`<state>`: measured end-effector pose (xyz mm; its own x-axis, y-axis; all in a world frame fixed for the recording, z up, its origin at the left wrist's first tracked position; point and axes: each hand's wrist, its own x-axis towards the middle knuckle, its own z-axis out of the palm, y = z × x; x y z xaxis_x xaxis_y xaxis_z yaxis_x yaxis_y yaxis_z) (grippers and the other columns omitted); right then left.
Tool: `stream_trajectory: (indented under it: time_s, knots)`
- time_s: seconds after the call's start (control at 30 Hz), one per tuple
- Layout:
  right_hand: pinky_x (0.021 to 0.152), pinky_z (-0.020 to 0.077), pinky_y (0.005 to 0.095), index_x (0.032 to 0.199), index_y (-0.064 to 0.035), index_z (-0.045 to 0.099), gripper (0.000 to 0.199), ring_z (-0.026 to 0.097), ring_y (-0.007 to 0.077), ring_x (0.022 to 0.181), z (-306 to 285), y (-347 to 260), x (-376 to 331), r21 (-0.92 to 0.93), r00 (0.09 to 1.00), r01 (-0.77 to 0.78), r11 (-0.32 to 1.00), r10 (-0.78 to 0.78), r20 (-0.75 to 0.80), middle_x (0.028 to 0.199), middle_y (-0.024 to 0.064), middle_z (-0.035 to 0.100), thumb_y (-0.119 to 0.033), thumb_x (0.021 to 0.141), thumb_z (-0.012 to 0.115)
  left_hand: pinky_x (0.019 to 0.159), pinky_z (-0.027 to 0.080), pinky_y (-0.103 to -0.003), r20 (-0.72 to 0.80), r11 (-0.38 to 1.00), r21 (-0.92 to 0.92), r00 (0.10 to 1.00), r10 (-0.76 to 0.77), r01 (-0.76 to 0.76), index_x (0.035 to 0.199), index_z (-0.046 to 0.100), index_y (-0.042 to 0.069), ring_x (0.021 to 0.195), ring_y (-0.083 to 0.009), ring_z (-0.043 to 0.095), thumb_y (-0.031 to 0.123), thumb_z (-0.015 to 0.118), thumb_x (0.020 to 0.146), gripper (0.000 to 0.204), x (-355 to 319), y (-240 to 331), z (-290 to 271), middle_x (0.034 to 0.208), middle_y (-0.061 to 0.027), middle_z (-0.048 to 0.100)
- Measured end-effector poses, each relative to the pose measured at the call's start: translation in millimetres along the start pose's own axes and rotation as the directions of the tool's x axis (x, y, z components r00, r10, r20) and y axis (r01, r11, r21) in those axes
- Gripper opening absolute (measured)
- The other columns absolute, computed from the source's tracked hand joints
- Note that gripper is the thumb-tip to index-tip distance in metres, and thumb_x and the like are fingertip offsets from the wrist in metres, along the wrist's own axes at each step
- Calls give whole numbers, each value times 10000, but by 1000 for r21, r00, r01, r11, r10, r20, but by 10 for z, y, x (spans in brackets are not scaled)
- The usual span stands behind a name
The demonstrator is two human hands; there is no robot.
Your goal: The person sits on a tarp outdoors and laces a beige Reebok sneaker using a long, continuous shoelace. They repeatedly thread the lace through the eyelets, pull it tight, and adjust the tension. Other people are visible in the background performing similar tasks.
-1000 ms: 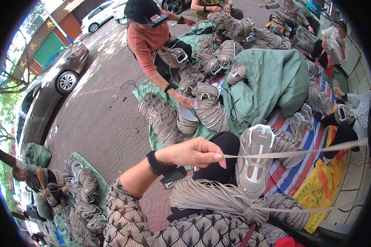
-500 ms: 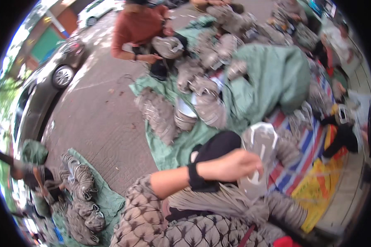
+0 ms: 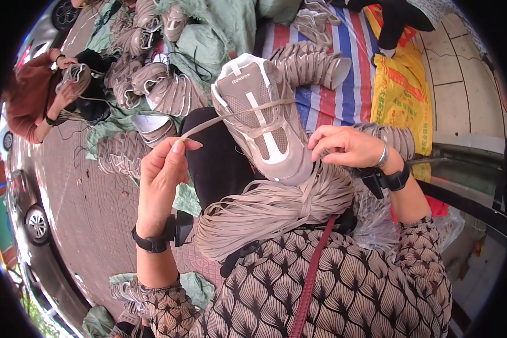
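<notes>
Here left hand (image 3: 162,172) fingers pinch the lace (image 3: 236,112); right hand (image 3: 349,147) seemingly grips the shoe (image 3: 262,115).

Left hand (image 3: 162,172) drawn back from the far reach of a second ago, now raised at about nine o'clock of the shoe (image 3: 265,121), pinching the end of the flat lace (image 3: 231,115). Lace no longer stretched out toward three o'clock, now running short across the shoe's upper. Right hand (image 3: 349,146) newly in sight at three o'clock of the shoe, fingers at its collar. Lace bundle (image 3: 270,205) now spread across the lap at six o'clock. View tilted down: seated person (image 3: 36,101) shifted from twelve o'clock to ten.
</notes>
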<state>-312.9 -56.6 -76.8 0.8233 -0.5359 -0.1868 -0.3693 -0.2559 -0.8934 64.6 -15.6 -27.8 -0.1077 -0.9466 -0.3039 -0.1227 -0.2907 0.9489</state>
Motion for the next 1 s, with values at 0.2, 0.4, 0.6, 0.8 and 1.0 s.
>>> stream_trajectory:
  time_s: [0.2, 0.4, 0.6, 0.8, 1.0]
  knots:
    - [792, 487, 360, 934, -54, 647, 119, 600, 245, 950, 248, -152, -83, -152, 989, -136, 979, 124, -86, 1032, 63, 515, -81, 819, 660, 542, 327, -194, 52, 1000, 19, 999, 6, -7, 1059, 659, -6, 548, -20, 307, 274, 462, 1053, 342, 53, 52, 131, 625, 85, 371]
    - [669, 518, 287, 965, -29, 612, 71, 631, 167, 754, 128, -193, -147, 44, 920, 14, 999, 4, -392, 979, 59, 589, -46, 897, 609, 533, 352, -179, 173, 999, 38, 985, -7, 1, 1155, 622, -3, 554, -23, 370, 205, 427, 1059, 300, 35, 54, 194, 657, 57, 437]
    - [638, 529, 229, 969, -31, 588, 68, 636, 108, 754, -577, -362, -452, 17, 552, 195, 981, -96, -828, 952, 74, 634, -44, 982, 523, 539, 476, -186, 286, 995, 57, 954, -90, 77, 1130, 537, 2, 603, -64, 580, 168, 474, 1040, 198, 5, 113, 324, 720, -16, 581]
    - [777, 501, 316, 1032, -74, 658, 200, 605, 245, 881, 51, -578, 7, -169, 972, 204, 964, -220, -82, 1020, 85, 560, -70, 834, 682, 533, 495, -184, 276, 999, -21, 961, -37, 44, 1024, 536, 13, 619, -53, 599, 159, 527, 1020, 147, 48, 25, 354, 722, -10, 600]
    - [664, 517, 311, 939, -56, 636, 114, 618, 245, 775, 347, -488, 99, -289, 976, 179, 941, -207, -69, 989, 85, 585, -63, 830, 666, 543, 497, -180, 276, 999, -9, 960, -46, 51, 1035, 556, 19, 615, -36, 589, 153, 549, 1010, 136, 28, 70, 324, 715, 4, 608]
